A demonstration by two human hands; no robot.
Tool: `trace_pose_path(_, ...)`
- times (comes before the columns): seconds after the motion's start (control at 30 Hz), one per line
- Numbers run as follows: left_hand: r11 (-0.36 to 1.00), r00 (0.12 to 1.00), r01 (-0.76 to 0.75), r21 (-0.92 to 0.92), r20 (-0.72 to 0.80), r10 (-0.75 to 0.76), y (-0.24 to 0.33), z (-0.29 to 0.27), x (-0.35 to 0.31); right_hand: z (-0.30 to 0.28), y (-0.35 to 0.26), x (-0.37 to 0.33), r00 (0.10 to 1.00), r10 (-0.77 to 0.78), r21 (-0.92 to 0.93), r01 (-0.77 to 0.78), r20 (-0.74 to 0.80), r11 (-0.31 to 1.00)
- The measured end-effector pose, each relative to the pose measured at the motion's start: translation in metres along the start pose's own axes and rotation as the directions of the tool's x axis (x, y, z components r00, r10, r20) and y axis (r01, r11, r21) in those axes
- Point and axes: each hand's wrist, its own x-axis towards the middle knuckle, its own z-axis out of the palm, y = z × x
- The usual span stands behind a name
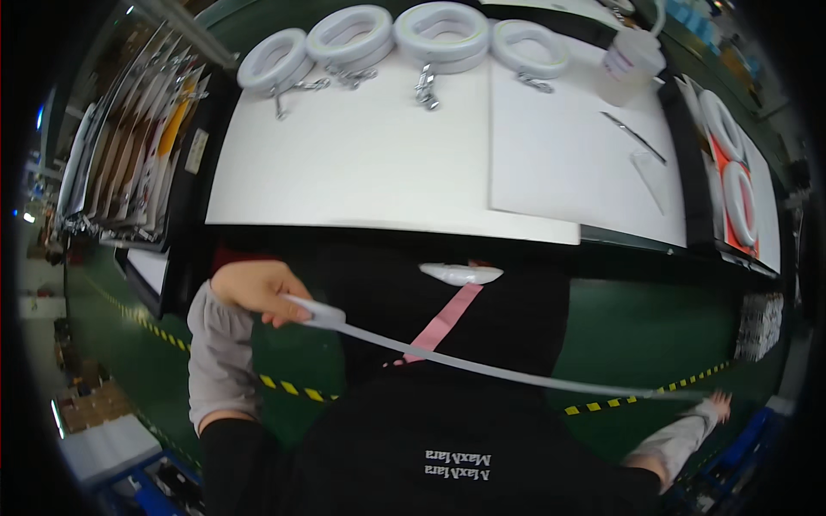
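White strip (482,365) stretched between both hands (258,291)

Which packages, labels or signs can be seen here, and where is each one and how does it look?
Plastic tub: far right of the white table, translucent white, pink label.
Label strip: on the dark rack left of the table, narrow, pale.
Printed cards: stacked at the right, white with dark marks.
Floor tape: yellow-black striped line on green floor.

Bright overhead light glares off white table (361,155); dark vignette, heavy fisheye bend at edges, right hand (718,404) blurred
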Motion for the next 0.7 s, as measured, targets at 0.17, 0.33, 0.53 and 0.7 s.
trace_pose_path(0.17, 0.985, 0.997, -0.044, 0.165, -0.048, 0.052, 0.016, -0.012, 0.038, 0.024, 0.049, 0.004, 0.874, 0.355, -0.84, 0.103, 0.332, 0.533)
trace_pose_path(0.33, 0.958, 0.978, 0.1, 0.27, -0.203, -0.045, 0.076, 0.032, 0.044, 0.382, 0.144, -0.388, 0.044, 0.186, -0.148, 0.792, 0.982, 0.592)
trace_pose_path(0.53, 0.917, 0.944, -0.024, 0.399, -0.292, 0.152, 0.08, 0.033, 0.056, 0.432, 0.1, -0.578, -0.371, 0.329, -0.242, 0.263, 0.868, 0.934)
trace_pose_path(0.7, 0.951, 0.94, -0.272, -0.146, -0.254, 0.229, 0.032, 0.027, 0.022, 0.354, 0.182, -0.348, 0.369, 0.297, -0.467, 0.782, 0.881, 0.413)
